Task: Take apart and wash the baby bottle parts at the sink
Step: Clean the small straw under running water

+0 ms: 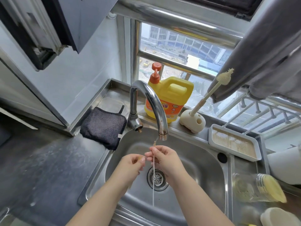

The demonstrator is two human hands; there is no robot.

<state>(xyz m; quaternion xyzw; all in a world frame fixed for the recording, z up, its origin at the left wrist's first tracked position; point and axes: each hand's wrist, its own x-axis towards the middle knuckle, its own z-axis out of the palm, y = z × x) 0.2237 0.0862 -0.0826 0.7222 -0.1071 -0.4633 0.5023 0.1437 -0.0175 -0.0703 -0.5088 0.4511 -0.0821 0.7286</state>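
Over the steel sink [203,162], my right hand [166,162] pinches a thin white straw brush [153,185]. Its bristled tip points up toward the faucet spout [163,136] and its long stem hangs down past the drain [157,178]. Beside it, my left hand [132,165] pinches a small tan part [141,159] at its fingertips, close to the brush. What that part is, I cannot tell. A clear baby bottle [254,188] with a yellow end lies on its side on the counter to the right. A cream round part [275,217] sits at the bottom right.
A yellow dish-soap jug [171,98] with an orange pump stands behind the faucet. Next to it a cream bottle brush [210,92] stands in its holder. A white drying tray [234,142] is at the right and a dark cloth [104,126] at the left.
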